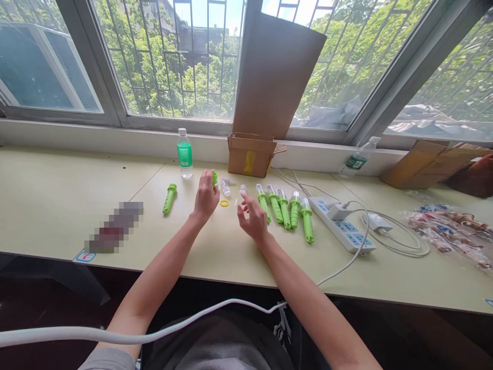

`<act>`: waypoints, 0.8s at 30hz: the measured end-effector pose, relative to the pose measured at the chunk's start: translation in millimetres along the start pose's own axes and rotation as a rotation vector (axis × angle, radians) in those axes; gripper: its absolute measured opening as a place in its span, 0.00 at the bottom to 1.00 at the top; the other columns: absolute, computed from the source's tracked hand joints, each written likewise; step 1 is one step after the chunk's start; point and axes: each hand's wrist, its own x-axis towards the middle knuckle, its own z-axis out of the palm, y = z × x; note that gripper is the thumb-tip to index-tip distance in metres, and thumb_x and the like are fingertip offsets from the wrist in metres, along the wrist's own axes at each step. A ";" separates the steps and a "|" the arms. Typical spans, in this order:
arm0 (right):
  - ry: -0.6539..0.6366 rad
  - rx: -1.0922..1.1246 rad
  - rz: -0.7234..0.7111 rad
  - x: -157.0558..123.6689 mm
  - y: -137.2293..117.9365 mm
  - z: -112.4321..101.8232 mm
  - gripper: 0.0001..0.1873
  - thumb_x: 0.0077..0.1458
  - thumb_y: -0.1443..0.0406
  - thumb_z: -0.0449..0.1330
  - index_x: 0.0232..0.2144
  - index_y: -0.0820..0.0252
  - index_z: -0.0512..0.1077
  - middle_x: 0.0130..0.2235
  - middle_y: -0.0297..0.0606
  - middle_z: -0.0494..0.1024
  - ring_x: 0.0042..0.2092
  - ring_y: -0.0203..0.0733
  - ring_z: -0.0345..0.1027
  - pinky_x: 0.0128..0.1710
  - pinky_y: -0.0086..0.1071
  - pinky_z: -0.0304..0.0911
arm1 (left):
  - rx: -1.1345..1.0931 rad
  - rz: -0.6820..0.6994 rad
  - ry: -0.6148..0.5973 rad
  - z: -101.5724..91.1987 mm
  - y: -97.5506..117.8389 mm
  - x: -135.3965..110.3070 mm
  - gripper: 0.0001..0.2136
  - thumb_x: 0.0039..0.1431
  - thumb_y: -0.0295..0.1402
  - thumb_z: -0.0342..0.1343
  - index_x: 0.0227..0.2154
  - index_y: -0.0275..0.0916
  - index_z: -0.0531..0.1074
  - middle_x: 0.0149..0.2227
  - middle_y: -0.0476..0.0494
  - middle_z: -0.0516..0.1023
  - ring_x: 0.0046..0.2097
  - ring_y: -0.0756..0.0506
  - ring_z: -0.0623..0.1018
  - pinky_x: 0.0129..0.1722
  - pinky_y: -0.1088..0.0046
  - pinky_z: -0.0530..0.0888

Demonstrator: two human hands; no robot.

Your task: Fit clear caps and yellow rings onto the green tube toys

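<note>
**Hands at the green parts**

The left hand (pixel 206 198) grips a green piece (pixel 214 179) just above the table (pixel 57 205). The right hand (pixel 252 218) hovers open, fingers spread, between a yellow ring (pixel 224 203) and a row of green tools (pixel 285 208).

Small green piece (pixel 214 179) upright, small clear cap (pixel 243 189) near it

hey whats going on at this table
A person works at a table by the window. Their left hand holds a small green piece at its fingertips. The right hand is open, its fingers near a small clear cap. A yellow ring lies between the hands. A row of green sticks with clear tips lies to the right, and a lone green handle to the left.
</note>
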 end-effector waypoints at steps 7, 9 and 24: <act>-0.055 -0.066 -0.005 0.9 -7.2 3.2 0.33 0.60 0.52 0.52 0.61 0.65 0.55 0.43 0.46 0.75 0.37 0.42 0.70 0.30 0.30 0.62 | -0.461 -0.051 -0.025 12.6 27.4 -15.1 0.20 0.57 0.32 0.57 0.52 0.44 0.62 0.48 0.41 0.70 0.48 0.45 0.74 0.40 0.68 0.80; -0.098 -0.063 0.022 0.5 -6.7 5.1 0.30 0.61 0.56 0.50 0.61 0.63 0.54 0.43 0.44 0.75 0.35 0.40 0.70 0.29 0.29 0.61 | -0.525 -0.053 -0.069 14.9 32.9 -18.8 0.20 0.57 0.35 0.58 0.52 0.44 0.62 0.48 0.41 0.71 0.48 0.45 0.74 0.40 0.68 0.80; -0.121 -0.100 0.206 0.6 -5.2 4.0 0.27 0.53 0.62 0.48 0.55 0.65 0.57 0.32 0.39 0.74 0.28 0.42 0.64 0.25 0.30 0.52 | 0.230 0.039 -0.617 16.2 -13.8 -19.3 0.05 0.59 0.32 0.53 0.35 0.39 0.73 0.43 0.39 0.74 0.47 0.40 0.74 0.44 0.64 0.71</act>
